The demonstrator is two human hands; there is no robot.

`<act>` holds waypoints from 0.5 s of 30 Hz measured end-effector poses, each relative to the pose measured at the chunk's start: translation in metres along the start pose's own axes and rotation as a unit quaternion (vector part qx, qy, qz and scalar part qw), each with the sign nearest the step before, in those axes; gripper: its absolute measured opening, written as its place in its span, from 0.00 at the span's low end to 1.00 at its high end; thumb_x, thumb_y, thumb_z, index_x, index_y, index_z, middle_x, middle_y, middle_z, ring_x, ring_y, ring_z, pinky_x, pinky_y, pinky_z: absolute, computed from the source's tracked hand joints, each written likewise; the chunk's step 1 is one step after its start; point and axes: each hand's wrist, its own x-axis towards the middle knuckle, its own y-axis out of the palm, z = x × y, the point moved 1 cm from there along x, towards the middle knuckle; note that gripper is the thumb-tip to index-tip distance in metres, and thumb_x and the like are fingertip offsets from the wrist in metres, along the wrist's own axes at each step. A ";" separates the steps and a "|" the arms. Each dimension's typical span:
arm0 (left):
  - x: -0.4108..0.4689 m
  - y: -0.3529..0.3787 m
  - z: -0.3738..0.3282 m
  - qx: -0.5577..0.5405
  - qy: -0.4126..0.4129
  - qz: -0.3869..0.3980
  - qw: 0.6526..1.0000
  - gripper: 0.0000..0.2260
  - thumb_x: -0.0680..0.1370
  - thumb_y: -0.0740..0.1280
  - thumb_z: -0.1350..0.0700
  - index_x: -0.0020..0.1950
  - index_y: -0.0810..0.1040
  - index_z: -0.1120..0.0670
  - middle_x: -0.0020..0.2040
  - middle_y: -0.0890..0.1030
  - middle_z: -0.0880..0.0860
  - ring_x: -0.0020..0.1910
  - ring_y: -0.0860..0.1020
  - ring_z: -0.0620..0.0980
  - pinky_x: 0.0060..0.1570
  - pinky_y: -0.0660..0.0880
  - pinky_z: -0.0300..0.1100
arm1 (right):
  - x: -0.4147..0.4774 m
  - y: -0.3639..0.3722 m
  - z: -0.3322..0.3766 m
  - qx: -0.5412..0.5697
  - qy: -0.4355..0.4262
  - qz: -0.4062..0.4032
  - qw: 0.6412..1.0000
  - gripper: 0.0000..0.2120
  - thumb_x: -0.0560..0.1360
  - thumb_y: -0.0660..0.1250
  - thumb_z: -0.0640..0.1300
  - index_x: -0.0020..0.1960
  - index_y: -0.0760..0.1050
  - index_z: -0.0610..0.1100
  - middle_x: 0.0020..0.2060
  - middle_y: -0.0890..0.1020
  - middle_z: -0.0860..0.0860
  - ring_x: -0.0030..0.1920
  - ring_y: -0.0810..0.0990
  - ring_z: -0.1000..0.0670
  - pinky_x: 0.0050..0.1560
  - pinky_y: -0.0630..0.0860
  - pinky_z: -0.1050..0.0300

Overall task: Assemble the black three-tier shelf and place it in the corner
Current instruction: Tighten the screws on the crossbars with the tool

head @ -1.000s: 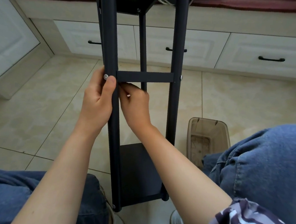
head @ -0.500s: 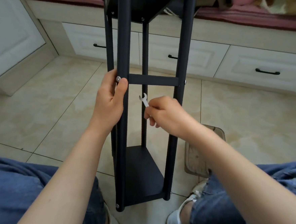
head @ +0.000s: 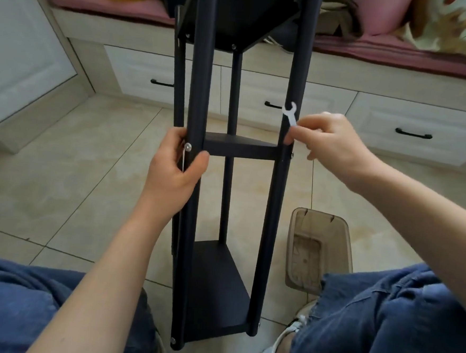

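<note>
**On the tiled floor, between the knees: shelf held by one post, wrench poised at the right joint**

The black three-tier shelf (head: pixel 198 91) stands upright on the floor tiles (head: pixel 88 180), directly in front of the seated person. Its bottom tier (head: pixel 215 293) is low between the legs, the middle tier (head: pixel 239 146) is at hand height, and the top tier (head: pixel 245 20) runs out of the frame. It is not yet in any corner.

The left hand (head: pixel 175 169) is wrapped round the front left post just under the left bolt (head: pixel 187 146), with the thumb across the front of the tube. The right hand (head: pixel 331 140) pinches the shank of a small flat white wrench (head: pixel 290 115) between thumb and fingertips. The wrench's open head points up in front of the right post, above the right bolt (head: pixel 292 154) and not seated on it.

With its slim tubes and thin panels, the shelf looks light enough for one hand to steady. Being tall and narrow, it would probably tip easily. It may also rack a little until every bolt is tight. The matte posts look smooth, so the firmest hold is likely on a post close to a tier joint. Two posts at the middle tier would suit carrying better than the panel edges.

A translucent brown plastic bin (head: pixel 320 214) sits on the floor just right of the shelf. Behind are white drawers (head: pixel 420 128) under a pink cushion (head: pixel 114 2).
</note>
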 end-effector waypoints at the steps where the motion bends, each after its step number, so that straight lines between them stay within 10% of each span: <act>1: -0.001 -0.001 0.000 0.000 -0.002 0.008 1.000 0.12 0.76 0.69 0.50 0.57 0.73 0.38 0.49 0.80 0.33 0.52 0.79 0.36 0.50 0.73 0.27 | 0.002 -0.001 0.000 0.018 0.003 -0.002 1.000 0.11 0.77 0.64 0.45 0.42 0.84 0.45 0.49 0.80 0.36 0.51 0.77 0.36 0.54 0.77 0.39; 9: -0.005 -0.004 -0.004 -0.008 -0.018 0.019 1.000 0.21 0.73 0.76 0.61 0.58 0.74 0.42 0.53 0.81 0.36 0.55 0.79 0.35 0.51 0.73 0.25 | 0.033 -0.012 0.010 0.263 0.060 0.002 0.963 0.12 0.79 0.64 0.42 0.41 0.83 0.47 0.55 0.84 0.49 0.60 0.79 0.46 0.65 0.75 0.46; 15: -0.008 0.000 -0.004 0.028 -0.021 -0.021 0.999 0.20 0.75 0.73 0.65 0.61 0.76 0.48 0.51 0.81 0.39 0.55 0.79 0.38 0.52 0.75 0.29 | 0.040 -0.005 0.028 0.334 0.050 -0.023 0.941 0.12 0.79 0.64 0.43 0.40 0.81 0.46 0.47 0.76 0.48 0.46 0.73 0.49 0.50 0.76 0.52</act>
